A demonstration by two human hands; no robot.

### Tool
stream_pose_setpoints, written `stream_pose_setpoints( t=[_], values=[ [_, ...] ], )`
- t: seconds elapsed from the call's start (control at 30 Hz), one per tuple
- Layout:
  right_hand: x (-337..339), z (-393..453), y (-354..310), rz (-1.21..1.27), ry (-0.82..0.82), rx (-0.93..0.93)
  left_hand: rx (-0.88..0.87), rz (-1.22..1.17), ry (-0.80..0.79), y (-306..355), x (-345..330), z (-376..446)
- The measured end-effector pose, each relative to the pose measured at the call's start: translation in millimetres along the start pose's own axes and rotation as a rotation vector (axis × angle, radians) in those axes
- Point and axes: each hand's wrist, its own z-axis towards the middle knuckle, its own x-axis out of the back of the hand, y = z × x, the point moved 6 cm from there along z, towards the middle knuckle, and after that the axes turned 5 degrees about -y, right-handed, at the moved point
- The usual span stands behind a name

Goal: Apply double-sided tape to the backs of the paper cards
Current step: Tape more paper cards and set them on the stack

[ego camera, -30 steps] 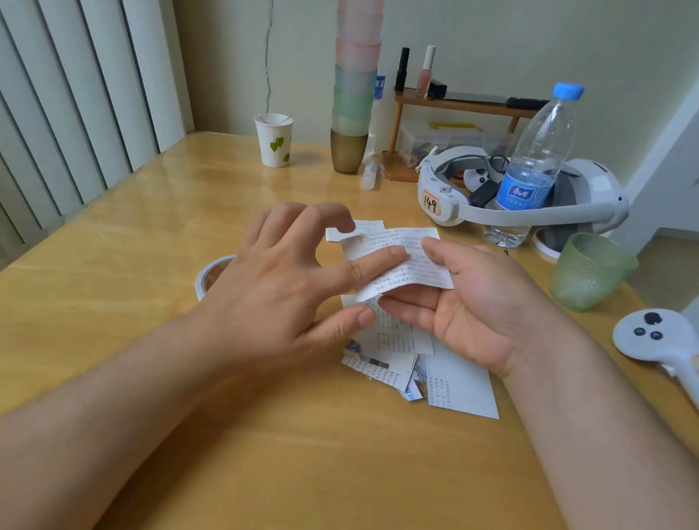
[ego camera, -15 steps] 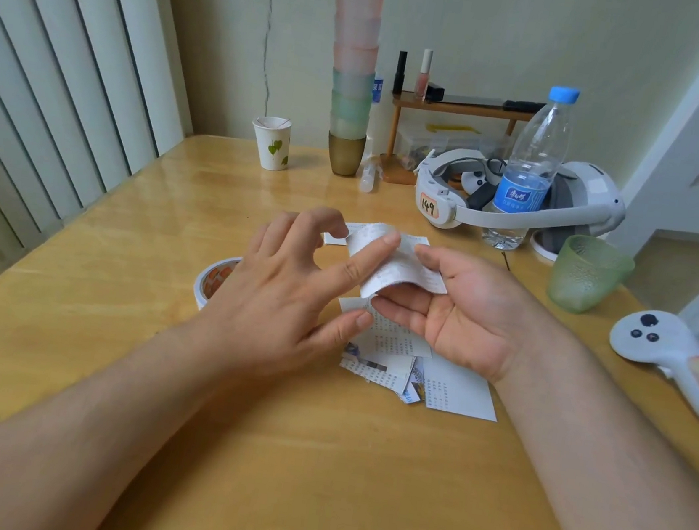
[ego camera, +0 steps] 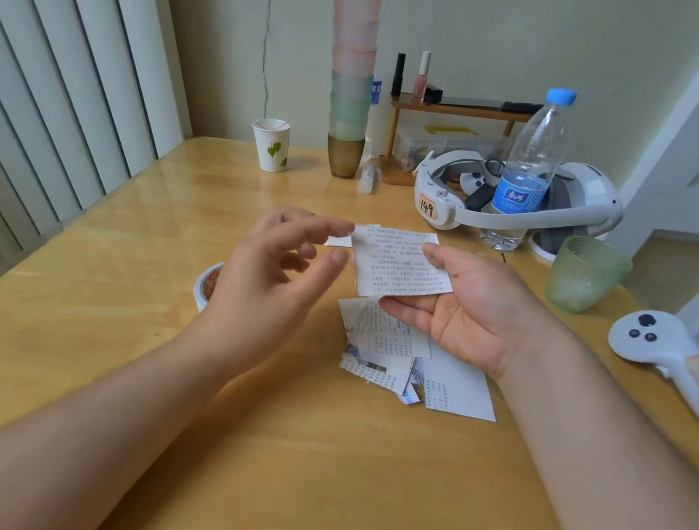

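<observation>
My right hand (ego camera: pixel 472 310) holds a white paper card (ego camera: pixel 400 266) printed with small text, thumb on its right edge and fingers underneath, above the table. My left hand (ego camera: pixel 275 277) hovers just left of the card with fingers apart and nothing in it; its index fingertip is at the card's top-left corner. A loose pile of several more printed cards (ego camera: pixel 452 383) lies on the wooden table (ego camera: pixel 315 458) below my right hand. The tape roll (ego camera: pixel 204 286) sits on the table, mostly hidden behind my left hand. A small white paper piece (ego camera: pixel 338 241) lies beyond my left fingers.
At the back stand a paper cup (ego camera: pixel 271 145), a tall stack of coloured cups (ego camera: pixel 352 80), a small wooden shelf (ego camera: pixel 454 112), a headset (ego camera: pixel 518 206) and a water bottle (ego camera: pixel 528 172). A green glass (ego camera: pixel 582 273) and a white controller (ego camera: pixel 674 366) lie at the right.
My left hand has let go of the card and drawn back to the left with its fingers spread. The card, bent before, now lies flat in my right hand.
</observation>
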Motion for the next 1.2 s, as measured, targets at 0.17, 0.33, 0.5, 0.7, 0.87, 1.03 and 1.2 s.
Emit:
stream_pose_setpoints(
  t=[0.17,0.33,0.5,0.7,0.87,1.03,1.2],
  values=[
    [-1.4,-0.3,1.4,-0.017,0.001,-0.005,0.31,-0.417,0.037,-9.5,-10.2,0.2],
    [-3.9,-1.7,2.8,-0.036,-0.001,-0.001,0.342,-0.503,-0.053,-6.7,-14.5,-2.0],
    [-11.7,-6.1,4.1,-0.038,-0.05,0.001,0.282,-0.245,-0.157,-4.4,-14.6,-4.9],
    [-11.3,-2.9,5.5,-0.021,-0.055,0.002,-0.305,0.954,-0.203,10.3,-7.0,0.3],
    [-8.7,-1.8,5.1,-0.021,-0.018,0.006,-0.479,1.097,-0.141,20.6,-18.6,2.8],
    [-1.0,1.2,2.5,-0.021,0.049,0.018,-0.41,1.13,-0.166,15.7,-26.1,-0.4],
    [-3.5,-1.0,0.6,0.045,0.011,0.012,-0.277,1.017,-0.204,6.1,-26.1,-8.4]
  ],
)
